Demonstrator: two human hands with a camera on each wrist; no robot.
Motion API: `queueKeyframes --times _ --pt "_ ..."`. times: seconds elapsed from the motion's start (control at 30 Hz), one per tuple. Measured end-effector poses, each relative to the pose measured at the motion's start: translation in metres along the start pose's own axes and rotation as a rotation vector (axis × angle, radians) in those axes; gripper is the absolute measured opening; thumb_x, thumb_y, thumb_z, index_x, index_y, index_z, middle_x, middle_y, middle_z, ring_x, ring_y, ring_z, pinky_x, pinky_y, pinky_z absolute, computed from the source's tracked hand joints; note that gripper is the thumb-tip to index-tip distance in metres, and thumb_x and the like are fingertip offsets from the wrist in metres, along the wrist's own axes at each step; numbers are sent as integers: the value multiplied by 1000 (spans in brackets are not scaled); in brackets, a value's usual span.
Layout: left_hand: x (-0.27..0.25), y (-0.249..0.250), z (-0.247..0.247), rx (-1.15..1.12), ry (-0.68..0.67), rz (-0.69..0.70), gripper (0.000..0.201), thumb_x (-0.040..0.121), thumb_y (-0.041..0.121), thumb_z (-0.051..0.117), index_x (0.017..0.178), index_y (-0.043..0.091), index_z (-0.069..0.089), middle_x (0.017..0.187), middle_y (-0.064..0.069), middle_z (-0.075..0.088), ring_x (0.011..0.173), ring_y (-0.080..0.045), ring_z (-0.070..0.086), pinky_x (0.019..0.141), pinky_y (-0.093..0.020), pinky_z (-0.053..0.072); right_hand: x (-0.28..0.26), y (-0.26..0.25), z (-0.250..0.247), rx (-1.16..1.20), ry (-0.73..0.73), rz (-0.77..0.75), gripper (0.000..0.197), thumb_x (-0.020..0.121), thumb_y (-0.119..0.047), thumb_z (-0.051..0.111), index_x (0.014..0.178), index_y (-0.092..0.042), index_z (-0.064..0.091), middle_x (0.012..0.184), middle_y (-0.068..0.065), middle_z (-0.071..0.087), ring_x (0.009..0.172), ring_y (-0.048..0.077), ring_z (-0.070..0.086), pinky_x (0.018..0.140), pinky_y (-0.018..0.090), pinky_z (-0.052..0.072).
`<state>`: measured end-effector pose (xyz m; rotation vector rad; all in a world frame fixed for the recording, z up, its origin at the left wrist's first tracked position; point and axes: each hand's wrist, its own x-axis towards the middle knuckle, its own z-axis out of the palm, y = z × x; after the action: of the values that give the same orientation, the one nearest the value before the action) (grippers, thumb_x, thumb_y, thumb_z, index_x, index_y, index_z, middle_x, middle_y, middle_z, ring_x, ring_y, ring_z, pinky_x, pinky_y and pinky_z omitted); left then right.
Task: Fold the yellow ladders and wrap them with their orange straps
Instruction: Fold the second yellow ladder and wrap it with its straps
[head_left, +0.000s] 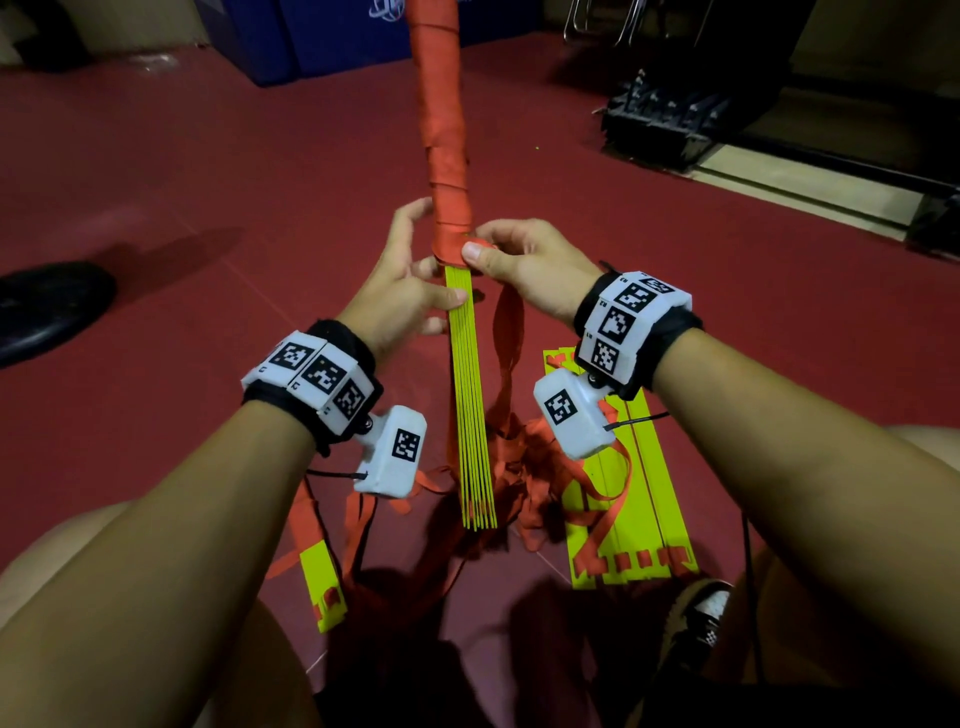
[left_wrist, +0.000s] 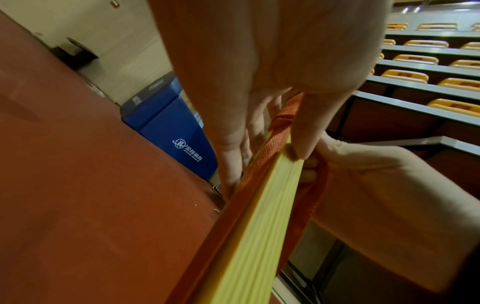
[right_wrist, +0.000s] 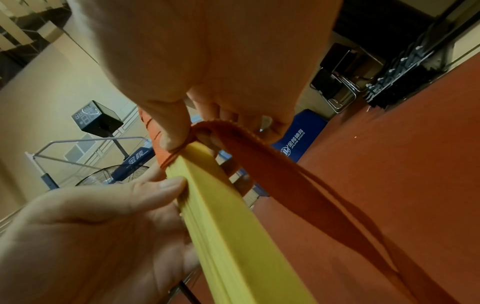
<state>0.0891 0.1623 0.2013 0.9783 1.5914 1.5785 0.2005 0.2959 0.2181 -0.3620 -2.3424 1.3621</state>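
A stacked bundle of yellow ladder slats (head_left: 470, 395) stands steeply in front of me, its far half wound in orange strap (head_left: 441, 130). My left hand (head_left: 410, 291) grips the bare slats just below the wrapping, thumb on their edge (left_wrist: 298, 152). My right hand (head_left: 511, 260) pinches the orange strap (right_wrist: 233, 142) against the bundle at the lowest turn, thumb on top. The free strap (head_left: 506, 332) hangs from that hand down to a loose pile on the floor. In the right wrist view the yellow slats (right_wrist: 228, 216) run between both hands.
Another flat yellow ladder stack (head_left: 628, 499) with orange strap ends lies on the red floor at lower right, a single yellow slat (head_left: 322, 587) at lower left. A black disc (head_left: 47, 306) lies left, a blue mat (head_left: 322, 47) and black racks (head_left: 670, 119) beyond.
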Motion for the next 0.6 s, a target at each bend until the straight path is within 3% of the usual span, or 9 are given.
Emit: queueKeyframes --times 0.1,0.2,0.33,0.43,0.53,0.6 --pt "-1 -1 1 73 -4 55 90 87 -12 65 151 35 24 95 0 61 74 -9 61 58 -24 49 2 2 -2 -6 35 -4 36 95 -33 63 98 3 66 82 8 57 77 13 49 72 29 38" --pt "-1 -2 3 165 -44 134 92 86 -13 71 156 22 22 112 -1 62 86 -8 61 69 -29 56 4 4 -1 -37 84 -16 21 93 -28 68 90 -9 64 71 -3 53 63 5 44 62 21 37" --pt "-1 -4 3 172 9 145 86 86 -19 66 156 13 28 103 9 65 82 -6 60 69 -26 55 6 8 3 -28 116 -16 21 90 -30 72 87 -11 63 61 -10 48 51 -1 39 57 22 34" --pt "0 -5 1 137 44 144 83 87 -21 62 155 15 30 101 8 69 82 -6 65 68 -24 56 5 9 4 12 98 -31 29 91 -32 69 92 -4 66 68 0 51 57 6 42 61 29 37" --pt "-1 -3 1 82 31 125 82 87 -20 60 153 21 32 101 0 70 90 -19 68 69 -27 58 5 8 3 -19 62 -54 40 93 -35 64 87 4 64 68 5 47 60 10 40 62 30 34" --pt "-2 -1 1 42 -4 115 80 82 -9 64 147 27 36 98 -5 70 95 -33 65 71 -34 57 5 8 3 -37 63 -62 41 92 -37 65 80 1 60 66 5 49 60 9 42 60 29 34"
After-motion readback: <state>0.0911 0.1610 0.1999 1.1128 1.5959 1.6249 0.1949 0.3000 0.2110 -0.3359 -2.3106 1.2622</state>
